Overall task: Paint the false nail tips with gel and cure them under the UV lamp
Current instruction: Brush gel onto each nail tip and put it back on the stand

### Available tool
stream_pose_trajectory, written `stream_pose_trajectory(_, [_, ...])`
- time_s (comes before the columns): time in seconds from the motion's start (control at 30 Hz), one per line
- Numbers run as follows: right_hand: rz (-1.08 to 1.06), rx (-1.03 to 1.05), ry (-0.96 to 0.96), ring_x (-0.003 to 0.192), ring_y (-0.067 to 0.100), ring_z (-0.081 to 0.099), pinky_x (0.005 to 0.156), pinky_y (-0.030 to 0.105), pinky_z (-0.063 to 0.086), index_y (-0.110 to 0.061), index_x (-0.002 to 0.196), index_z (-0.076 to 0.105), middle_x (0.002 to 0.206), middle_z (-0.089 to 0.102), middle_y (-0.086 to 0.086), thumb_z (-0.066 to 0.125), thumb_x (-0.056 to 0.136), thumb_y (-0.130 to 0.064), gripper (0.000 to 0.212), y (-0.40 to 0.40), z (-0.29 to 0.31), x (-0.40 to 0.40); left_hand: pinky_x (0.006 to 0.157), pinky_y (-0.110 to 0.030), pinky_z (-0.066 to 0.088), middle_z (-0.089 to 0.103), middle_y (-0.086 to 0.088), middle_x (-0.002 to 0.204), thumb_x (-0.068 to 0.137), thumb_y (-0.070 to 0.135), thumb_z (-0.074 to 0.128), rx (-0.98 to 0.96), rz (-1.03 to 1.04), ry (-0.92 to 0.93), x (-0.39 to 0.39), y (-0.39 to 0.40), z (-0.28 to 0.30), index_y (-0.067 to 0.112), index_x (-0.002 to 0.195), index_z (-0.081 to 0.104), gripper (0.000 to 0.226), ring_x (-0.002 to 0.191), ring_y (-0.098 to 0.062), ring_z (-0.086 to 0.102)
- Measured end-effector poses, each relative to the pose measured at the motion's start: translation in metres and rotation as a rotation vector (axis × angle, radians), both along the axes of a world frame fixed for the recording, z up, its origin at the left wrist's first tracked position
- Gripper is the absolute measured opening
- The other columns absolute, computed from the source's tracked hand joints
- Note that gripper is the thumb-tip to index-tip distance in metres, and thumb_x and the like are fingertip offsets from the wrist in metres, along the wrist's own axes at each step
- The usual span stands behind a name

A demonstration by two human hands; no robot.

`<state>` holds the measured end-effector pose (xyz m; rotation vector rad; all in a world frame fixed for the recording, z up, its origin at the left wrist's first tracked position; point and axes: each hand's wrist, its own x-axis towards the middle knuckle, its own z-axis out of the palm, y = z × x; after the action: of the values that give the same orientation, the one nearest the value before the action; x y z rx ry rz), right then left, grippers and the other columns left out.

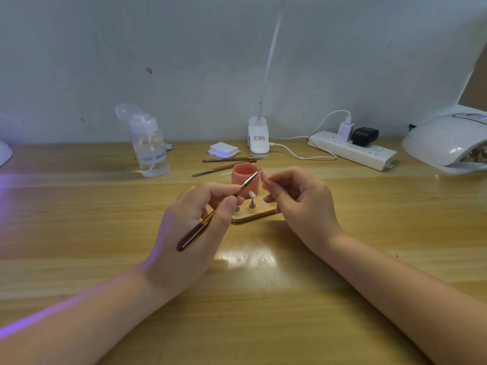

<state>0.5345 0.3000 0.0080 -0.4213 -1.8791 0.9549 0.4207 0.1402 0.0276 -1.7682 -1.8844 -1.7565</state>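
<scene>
Surface: wooden table, pale grain, glare patch near centre; purple light cast along the left edge.
Room: plain white wall directly behind the table.
Left hand: a dark-handled gel brush is pinched between thumb and fingers, tip angled up toward the right hand.
Right hand: fingers curled, something small seems pinched at the fingertips; what exactly cannot be told.
Nail tips: one nail tip is seen upright on a stand on the wooden holder, between the hands.
Gel jar: pink, open, just behind the holder.
UV lamp: white, far right edge, partly cut off.
Back edge: pump bottle, clip lamp, power strip, spare brushes.
Open room: bare tabletop is left in front of the forearms and at both sides.
</scene>
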Motion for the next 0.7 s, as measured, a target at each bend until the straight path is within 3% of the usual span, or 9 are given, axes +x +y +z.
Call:
stream_pose_trajectory(0.23, [-0.015, -0.001, -0.025, 0.069, 0.012, 0.071, 0.059, 0.024, 0.053, -0.010, 0.093, 0.067, 0.078, 0.071, -0.001, 0.069, 0.088, -0.009, 0.005, -0.0006, 0.0010, 0.0012, 0.072, -0.018, 0.043, 0.071, 0.014, 0.087, 0.090, 0.034, 0.045, 0.030, -0.013, 0.060, 0.0007, -0.0040, 0.0002, 0.035, 0.097, 0.061, 0.017, 0.084, -0.002, 0.061])
stream_pose_trajectory(0.37, [-0.025, 0.003, -0.026, 0.069, 0.012, 0.070, 0.060, 0.026, 0.054, -0.010, 0.093, 0.068, 0.078, 0.071, 0.000, 0.069, 0.088, -0.009, 0.005, -0.0013, 0.0013, 0.0018, 0.075, -0.017, 0.044, 0.071, 0.016, 0.090, 0.091, 0.037, 0.047, -0.006, -0.007, 0.080, 0.0005, -0.0026, 0.0012, 0.034, 0.103, 0.063, 0.020, 0.089, -0.004, 0.062])
stream_pose_trajectory(0.53, [-0.037, -0.008, -0.032, 0.068, 0.011, 0.070, 0.060, 0.026, 0.055, -0.007, 0.093, 0.068, 0.078, 0.071, 0.001, 0.070, 0.088, -0.009, 0.006, -0.0014, 0.0019, 0.0012, 0.073, -0.022, 0.046, 0.070, 0.011, 0.079, 0.086, 0.029, 0.046, 0.021, -0.023, 0.066, -0.0001, -0.0042, -0.0012, 0.026, 0.090, 0.065, 0.020, 0.083, -0.008, 0.063])
stream_pose_trajectory(0.7, [-0.022, -0.023, -0.034, 0.068, 0.012, 0.070, 0.060, 0.027, 0.055, -0.007, 0.093, 0.068, 0.079, 0.071, 0.002, 0.069, 0.088, -0.010, 0.006, -0.0029, 0.0026, 0.0019, 0.075, -0.010, 0.046, 0.072, 0.015, 0.092, 0.094, 0.030, 0.050, 0.052, -0.029, -0.047, 0.0009, -0.0007, 0.0015, 0.031, 0.100, 0.063, 0.014, 0.089, -0.002, 0.066])
